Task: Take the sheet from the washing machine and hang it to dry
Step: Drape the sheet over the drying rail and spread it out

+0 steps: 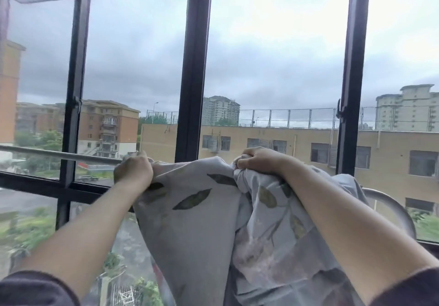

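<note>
A pale grey sheet (pixel 202 229) printed with green leaves hangs bunched in front of me, draped over a silver drying rail (pixel 59 154) that runs across the window at hand height. My left hand (pixel 134 171) grips the sheet's top edge right at the rail. My right hand (pixel 259 160) is closed on a gathered fold of the sheet a little to the right. More of the sheet lies over the rail's curved right end (pixel 394 208). Both forearms reach forward and up, and the rail is hidden behind the cloth between my hands.
A large window with black frames (pixel 193 68) stands directly behind the rail. Its handles (pixel 340 112) sit on the right and left uprights. Buildings, trees and a cloudy sky show through the glass.
</note>
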`<state>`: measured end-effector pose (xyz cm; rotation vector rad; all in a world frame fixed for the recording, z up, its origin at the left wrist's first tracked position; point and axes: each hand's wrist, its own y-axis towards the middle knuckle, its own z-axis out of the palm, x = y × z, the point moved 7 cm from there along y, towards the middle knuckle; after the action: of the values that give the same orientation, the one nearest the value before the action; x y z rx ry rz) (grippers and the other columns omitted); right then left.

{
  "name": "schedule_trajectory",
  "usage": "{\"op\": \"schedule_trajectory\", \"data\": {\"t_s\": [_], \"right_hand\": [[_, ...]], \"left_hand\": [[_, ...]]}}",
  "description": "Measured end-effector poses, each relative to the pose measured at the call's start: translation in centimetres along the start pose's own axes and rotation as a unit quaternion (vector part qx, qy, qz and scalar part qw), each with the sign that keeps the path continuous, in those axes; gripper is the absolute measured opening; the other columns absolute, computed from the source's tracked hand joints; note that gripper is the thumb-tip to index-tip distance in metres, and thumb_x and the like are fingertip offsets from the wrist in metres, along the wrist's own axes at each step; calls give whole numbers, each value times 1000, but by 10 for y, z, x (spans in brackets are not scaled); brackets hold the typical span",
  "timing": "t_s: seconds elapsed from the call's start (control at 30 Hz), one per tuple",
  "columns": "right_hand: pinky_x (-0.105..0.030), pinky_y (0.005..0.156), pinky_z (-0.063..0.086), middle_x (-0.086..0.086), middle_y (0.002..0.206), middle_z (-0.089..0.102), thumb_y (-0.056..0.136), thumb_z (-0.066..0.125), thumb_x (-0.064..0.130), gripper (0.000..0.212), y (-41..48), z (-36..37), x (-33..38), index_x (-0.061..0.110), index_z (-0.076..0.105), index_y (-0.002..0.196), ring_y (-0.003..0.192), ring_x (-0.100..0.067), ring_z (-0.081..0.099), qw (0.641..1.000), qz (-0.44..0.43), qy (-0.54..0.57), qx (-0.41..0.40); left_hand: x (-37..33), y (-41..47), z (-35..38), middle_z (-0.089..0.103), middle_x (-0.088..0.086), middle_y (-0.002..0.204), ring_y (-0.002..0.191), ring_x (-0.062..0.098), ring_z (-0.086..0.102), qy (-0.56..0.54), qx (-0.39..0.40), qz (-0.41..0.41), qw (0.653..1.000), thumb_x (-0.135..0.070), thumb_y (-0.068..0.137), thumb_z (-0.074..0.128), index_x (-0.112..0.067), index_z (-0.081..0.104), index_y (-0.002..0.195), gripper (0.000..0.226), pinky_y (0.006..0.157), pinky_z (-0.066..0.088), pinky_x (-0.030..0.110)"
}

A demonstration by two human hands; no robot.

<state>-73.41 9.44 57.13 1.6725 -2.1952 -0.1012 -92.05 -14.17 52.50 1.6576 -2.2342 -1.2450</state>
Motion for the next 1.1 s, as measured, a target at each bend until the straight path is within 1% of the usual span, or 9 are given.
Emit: {"op": "schedule_trajectory", "data": {"t_s": [0.13, 0.27, 0.33, 0.5, 0.6, 0.77, 0.97, 1.03, 1.1], "right_hand": [[-32, 94, 44, 1, 120, 61, 87, 52, 51, 30, 7, 5, 5, 32, 58, 109, 102, -17, 57, 1000, 4, -15, -5], [-30, 92, 43, 0, 123, 59, 89, 51, 50, 40, 6, 7, 12, 27, 57, 121, 102, -17, 55, 1000, 3, -14, -10], [-28, 88, 42, 0, 122, 60, 88, 52, 49, 38, 7, 7, 11, 27, 58, 119, 100, -17, 55, 1000, 3, -9, -8], [-25, 89, 38, 1, 117, 57, 89, 54, 45, 38, 11, 5, 4, 25, 57, 121, 101, -16, 53, 999, 5, 32, 17], [-23, 86, 35, 3, 109, 54, 90, 54, 43, 37, 16, 7, 6, 23, 58, 121, 99, -15, 52, 999, -2, 38, 23], [-26, 86, 38, 2, 107, 56, 91, 54, 40, 17, 13, 8, 13, 27, 58, 102, 98, -17, 53, 999, 15, -1, 32], [-32, 77, 50, -1, 100, 62, 83, 49, 43, 27, 14, 13, 63, 20, 60, 91, 89, -20, 58, 969, 45, -243, 6], [-28, 67, 46, 4, 98, 63, 80, 48, 47, 32, 15, 28, 79, 25, 61, 98, 90, -18, 59, 952, 55, -300, 1], [-30, 69, 41, 6, 107, 61, 80, 49, 51, 34, 11, 31, 82, 30, 61, 104, 99, -19, 55, 935, 48, -349, -27]], "left_hand": [[7, -35, 19, 37, 18, 136, 122, 36, 39, -227, -67, -37, 971, -27, 90, 50, -6, 32, 132, 49, 95, 41, 50], [18, -107, 79, 62, 18, 103, 90, 32, 62, -571, 85, -211, 789, -31, 63, 74, 0, 51, 106, 58, 79, 52, 42], [15, -123, 88, 64, 18, 80, 78, 30, 61, -611, 130, -230, 747, -25, 63, 65, 0, 62, 89, 36, 71, 50, 41], [52, -27, -24, 63, 23, 99, 92, 36, 59, -376, -105, -157, 907, -18, 96, 49, 3, 62, 102, 25, 78, 46, 42], [59, 16, -58, 66, 19, 99, 86, 33, 59, -219, -116, -59, 967, -21, 96, 47, -4, 65, 100, 25, 73, 46, 38], [53, 4, -35, 61, 14, 89, 81, 33, 56, -111, -63, -54, 990, -28, 97, 46, -14, 56, 87, 20, 66, 40, 34], [29, 36, -36, 69, 7, 104, 76, 25, 57, -54, -4, 82, 995, -15, 95, 46, -28, 71, 103, 29, 59, 41, 24], [35, 49, -34, 69, 4, 94, 66, 18, 57, -27, 22, 108, 994, -14, 95, 46, -26, 69, 105, 27, 48, 39, 22], [49, 63, -43, 68, 9, 91, 72, 24, 60, -20, -3, 117, 993, -17, 96, 47, -22, 69, 105, 24, 57, 45, 27]]}}
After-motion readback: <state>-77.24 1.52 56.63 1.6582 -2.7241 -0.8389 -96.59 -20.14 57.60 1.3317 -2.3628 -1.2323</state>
